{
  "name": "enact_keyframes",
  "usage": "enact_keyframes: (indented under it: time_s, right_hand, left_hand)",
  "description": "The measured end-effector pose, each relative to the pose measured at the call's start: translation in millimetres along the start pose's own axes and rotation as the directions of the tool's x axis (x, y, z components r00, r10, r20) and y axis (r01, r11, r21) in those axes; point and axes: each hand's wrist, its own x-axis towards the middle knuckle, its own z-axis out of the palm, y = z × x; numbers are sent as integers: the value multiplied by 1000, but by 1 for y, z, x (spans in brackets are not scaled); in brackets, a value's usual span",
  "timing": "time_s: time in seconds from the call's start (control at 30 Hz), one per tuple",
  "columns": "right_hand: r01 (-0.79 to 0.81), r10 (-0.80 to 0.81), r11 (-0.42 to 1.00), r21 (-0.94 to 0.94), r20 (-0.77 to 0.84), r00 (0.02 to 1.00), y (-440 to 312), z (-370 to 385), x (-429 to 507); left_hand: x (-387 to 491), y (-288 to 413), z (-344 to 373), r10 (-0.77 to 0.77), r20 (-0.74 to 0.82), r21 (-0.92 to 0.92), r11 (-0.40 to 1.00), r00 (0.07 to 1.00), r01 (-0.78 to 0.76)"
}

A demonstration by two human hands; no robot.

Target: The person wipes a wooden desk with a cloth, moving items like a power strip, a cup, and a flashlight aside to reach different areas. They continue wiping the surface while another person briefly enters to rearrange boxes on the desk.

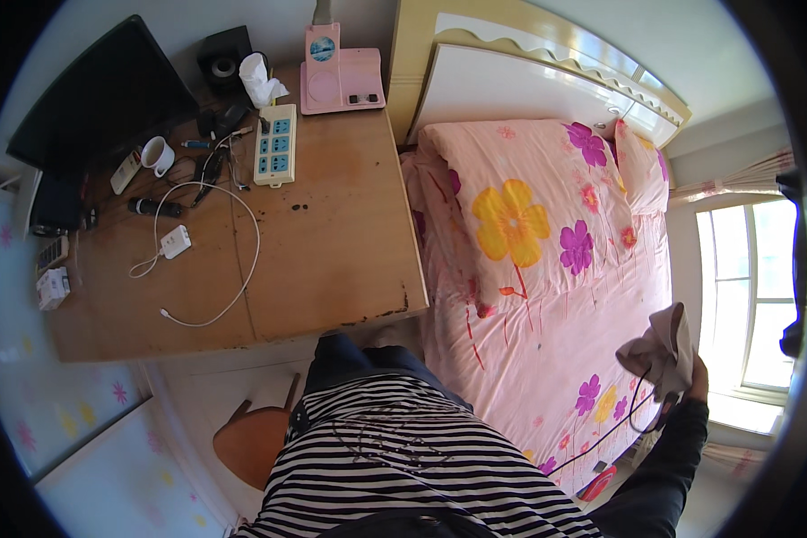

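Note:
My right hand [699,380] reaches out over the right side of the bed, gripping a crumpled grey-brown cloth [669,353]. The cloth partly hides the fingers. A thin black cord [602,437] loops by the wrist and runs back towards my body. Below the cloth lies a pink floral bedsheet [565,350]. My left hand is out of view. In front of me, a wooden desk [336,249] carries a white power adapter [176,242] with a white charging cable [258,235], and a power strip [275,144] with blue sockets.
A folded floral quilt [545,181] lies by the white headboard [497,87]. The desk also holds a monitor [107,94], a white mug [158,156], a black flashlight [155,207] and a pink stand [343,81]. A brown stool [252,444] stands left; a window [746,289] is right.

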Motion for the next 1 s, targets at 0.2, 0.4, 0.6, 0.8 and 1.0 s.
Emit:
enact_keyframes:
  time_s: [0.2, 0.4, 0.6, 0.8, 1.0]
  right_hand:
    - [-147, 65, 963, 228, 334, 940, -111, 74, 29]
    - [-151, 32, 978, 147, 607, 794, -197, 219, 79]
    - [273, -336, 940, 204, 421, 842, -336, 321, 112]
    - [597, -571, 802, 16, 314, 758, -455, 366, 120]
    - [608, -569, 791, -61, 291, 769, -449, 450, 108]
  left_hand:
    - [12, 16, -15, 35, 30, 48, 998, 999, -36]
    - [35, 38, -28, 47, 40, 103, 993, 998, -51]
    - [37, 43, -39, 76, 69, 150, 985, 995, -86]
    - [-12, 104, -77, 178, 294, 448, 842, 939, -300]
    - [-32, 278, -104, 860, -202, 134, 499, 469, -856]
